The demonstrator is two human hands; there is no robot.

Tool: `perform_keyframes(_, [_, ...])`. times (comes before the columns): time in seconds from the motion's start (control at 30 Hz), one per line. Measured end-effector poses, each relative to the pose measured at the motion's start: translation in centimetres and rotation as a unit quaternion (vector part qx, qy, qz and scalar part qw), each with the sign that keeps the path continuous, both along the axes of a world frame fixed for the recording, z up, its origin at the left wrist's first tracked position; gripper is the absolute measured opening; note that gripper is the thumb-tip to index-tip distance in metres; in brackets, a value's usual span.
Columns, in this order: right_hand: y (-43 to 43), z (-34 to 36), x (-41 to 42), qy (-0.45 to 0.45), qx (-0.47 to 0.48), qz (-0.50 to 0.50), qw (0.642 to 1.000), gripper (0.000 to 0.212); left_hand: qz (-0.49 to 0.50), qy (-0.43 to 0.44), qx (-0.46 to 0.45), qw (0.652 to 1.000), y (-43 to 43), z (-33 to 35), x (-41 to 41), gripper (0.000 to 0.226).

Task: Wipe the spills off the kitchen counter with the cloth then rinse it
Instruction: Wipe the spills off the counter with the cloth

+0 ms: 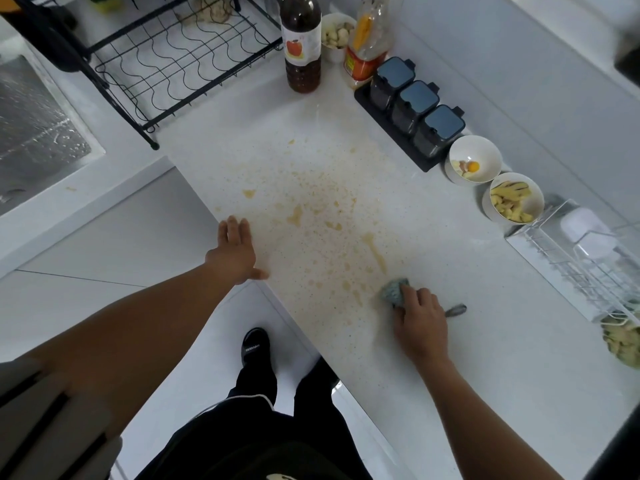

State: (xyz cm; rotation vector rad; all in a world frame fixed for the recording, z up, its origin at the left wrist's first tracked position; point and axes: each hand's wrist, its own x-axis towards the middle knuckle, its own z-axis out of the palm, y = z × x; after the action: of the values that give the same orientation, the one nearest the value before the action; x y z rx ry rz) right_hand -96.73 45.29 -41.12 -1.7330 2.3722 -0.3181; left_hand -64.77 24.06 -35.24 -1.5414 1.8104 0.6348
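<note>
Brownish spills (322, 216) in puddles and fine drops cover the middle of the white speckled counter (433, 375). My right hand (420, 320) holds a bunched grey-blue cloth (394, 292) down on the counter at the near right edge of the spills. My left hand (237, 251) lies flat with straight fingers on the counter's front edge, left of the spills. The steel sink (31, 133) is at the far left.
A black wire dish rack (180, 60) stands at the back. A dark bottle (300, 43), an orange-labelled bottle (367, 39), three black-lidded jars (415, 105) and bowls of food (474, 164) line the wall. A spoon (457, 310) lies right of my right hand. A white wire rack (581, 261) stands at the right.
</note>
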Motion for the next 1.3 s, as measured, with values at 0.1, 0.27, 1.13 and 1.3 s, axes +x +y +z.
perform_keyframes(0.1, [0.2, 0.0, 1.3, 0.018, 0.000, 0.015, 1.000, 0.040, 0.003, 0.004, -0.003, 1.000, 0.1, 0.1, 0.1, 0.128])
perform_keyframes(0.27, [0.7, 0.2, 1.9, -0.004, 0.004, -0.022, 1.000, 0.039, 0.001, 0.008, -0.004, 1.000, 0.1, 0.0, 0.2, 0.127])
perform_keyframes(1.13, [4.2, 0.6, 9.5, -0.008, 0.062, 0.156, 0.986, 0.046, -0.015, 0.009, -0.034, 0.999, 0.1, -0.8, 0.4, 0.130])
perform_keyframes(1.3, [3.7, 0.8, 9.3, -0.051, 0.063, -0.041, 0.996, 0.043, -0.025, 0.002, -0.045, 0.999, 0.0, -0.8, 0.4, 0.131])
